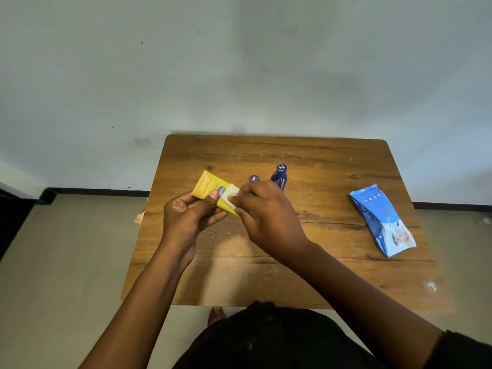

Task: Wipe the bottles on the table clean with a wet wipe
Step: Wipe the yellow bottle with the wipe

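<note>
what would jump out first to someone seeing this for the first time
The yellow tube, held above the middle of the wooden table by the left hand while the right hand rubs a white wipe on it. Next, the blue wipe pack lying at the right.

A wooden worktop [332, 166] is seen, dusted with pale specks. Two dark blue bottles [279, 177] stand upright near its middle; a blue wipes pack [383, 222] lies flat at the right.
</note>
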### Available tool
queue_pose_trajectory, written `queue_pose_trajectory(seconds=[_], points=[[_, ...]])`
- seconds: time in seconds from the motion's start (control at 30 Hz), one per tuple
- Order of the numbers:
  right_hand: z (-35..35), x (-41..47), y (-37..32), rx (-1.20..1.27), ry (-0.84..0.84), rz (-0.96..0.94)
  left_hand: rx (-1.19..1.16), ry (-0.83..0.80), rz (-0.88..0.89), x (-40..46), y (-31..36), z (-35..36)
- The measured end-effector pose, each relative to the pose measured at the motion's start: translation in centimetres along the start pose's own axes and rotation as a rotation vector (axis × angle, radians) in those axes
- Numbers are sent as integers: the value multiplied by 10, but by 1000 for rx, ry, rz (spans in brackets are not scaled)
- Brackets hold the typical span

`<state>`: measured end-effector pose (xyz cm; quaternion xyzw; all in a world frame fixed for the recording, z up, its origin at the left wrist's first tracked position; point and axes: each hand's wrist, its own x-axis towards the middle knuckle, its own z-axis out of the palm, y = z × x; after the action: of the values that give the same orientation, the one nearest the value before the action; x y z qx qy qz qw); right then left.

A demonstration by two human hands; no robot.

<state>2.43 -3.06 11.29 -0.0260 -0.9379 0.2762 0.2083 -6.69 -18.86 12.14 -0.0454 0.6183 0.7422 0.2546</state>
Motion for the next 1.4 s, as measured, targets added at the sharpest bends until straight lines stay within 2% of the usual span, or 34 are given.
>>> queue_pose_trajectory(seconds=[0.13,0.27,0.37,0.53,0.63,0.7,0.8,0.9,1.03,1.17,1.3,1.4], points=[[-1,-11,14,52,45,104,11,0,11,2,4,-6],[-2,10,11,145,96,273,85,-115,-8,-2,0,-2],[-1,24,-2,195,112,257,131,-189,-18,-3,-1,2],[-3,18,-11,265,201,290,104,-175,40,1,10,-8],[-8,16,-10,486,274,502,119,-120,72,5,17,-16],[-15,20,-12,627,326,563,154,-102,81,5,18,-17],[-22,29,-25,686,306,511,206,-118,71,2,13,-12],[-14,32,-32,508,251,348,204,-157,68,-1,8,-1],[-1,26,-30,358,150,206,41,-222,20,-8,12,10],[1,21,-27,243,195,153,-36,-251,-57,-11,11,10],[7,15,-36,41,105,-57,-25,-236,-96,-14,8,16],[5,19,-36,10,95,-64,26,-227,-68,-16,5,19]])
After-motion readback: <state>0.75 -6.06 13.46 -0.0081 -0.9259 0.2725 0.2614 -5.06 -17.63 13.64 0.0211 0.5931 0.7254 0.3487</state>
